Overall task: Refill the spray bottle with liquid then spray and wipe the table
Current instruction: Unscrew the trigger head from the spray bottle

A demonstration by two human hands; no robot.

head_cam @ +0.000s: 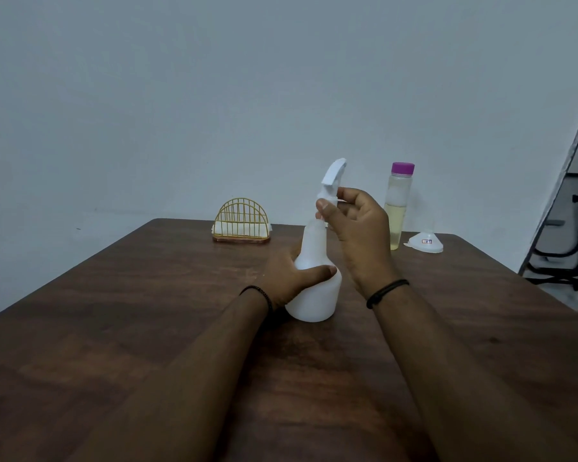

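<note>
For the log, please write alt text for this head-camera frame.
A left hand grips a white spray bottle standing on a brown table while the right hand pinches its spray head. Behind stand a purple-capped bottle of yellowish liquid, a white funnel and a napkin holder.

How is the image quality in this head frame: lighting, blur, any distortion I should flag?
Head view: dim, flat light with a bluish cast on the wall; soft shadows only; no glare on the table. The spray head and the right hand look slightly blurred; the left hand, bottle and napkin holder are sharper. Wide-angle bending shows at the table edges.
</note>
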